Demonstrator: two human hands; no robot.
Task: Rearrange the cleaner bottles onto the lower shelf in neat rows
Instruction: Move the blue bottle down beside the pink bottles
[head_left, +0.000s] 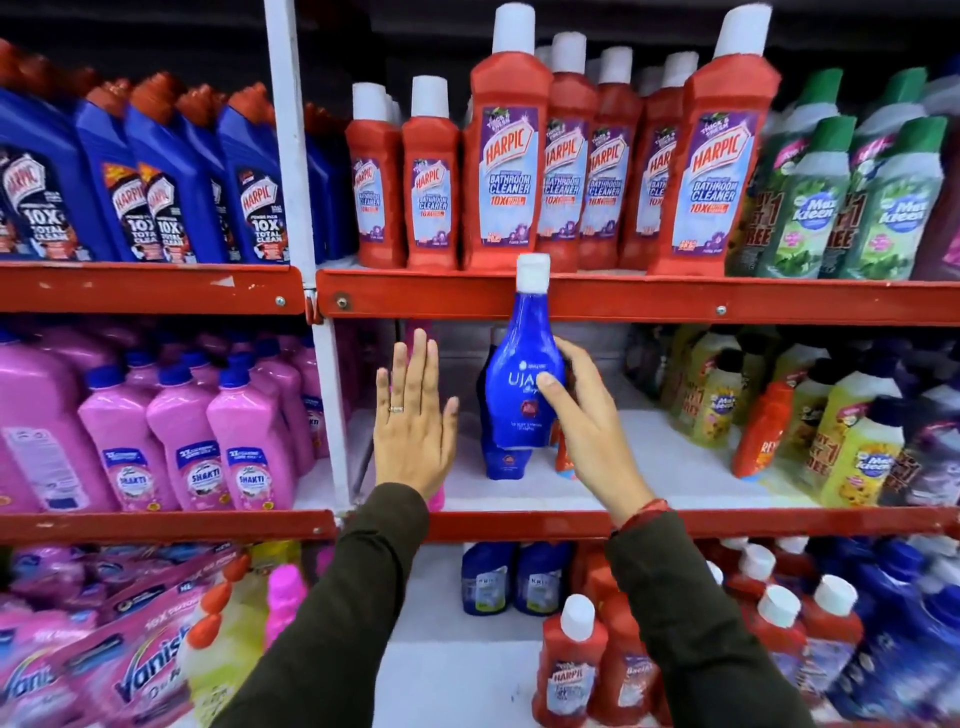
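My right hand (587, 415) grips a blue Ujala bottle (524, 358) with a white cap, held upright in front of the middle shelf (649, 457); its cap overlaps the red shelf edge above. Behind and below it another blue bottle (501, 460) stands on that white shelf board. My left hand (413, 415) is flat and open, fingers up, in front of a pink bottle (418, 332) at the shelf's left end. Red Harpic bathroom cleaner bottles (506, 161) line the shelf above.
A white upright post (322, 332) divides the bays. Pink Shakti bottles (182, 431) fill the left bay. Yellow Max Kleen bottles (857, 457) and a red bottle (761, 431) crowd the middle shelf's right side. Red Harpic bottles (571, 665) and blue bottles (514, 577) stand on the bottom shelf.
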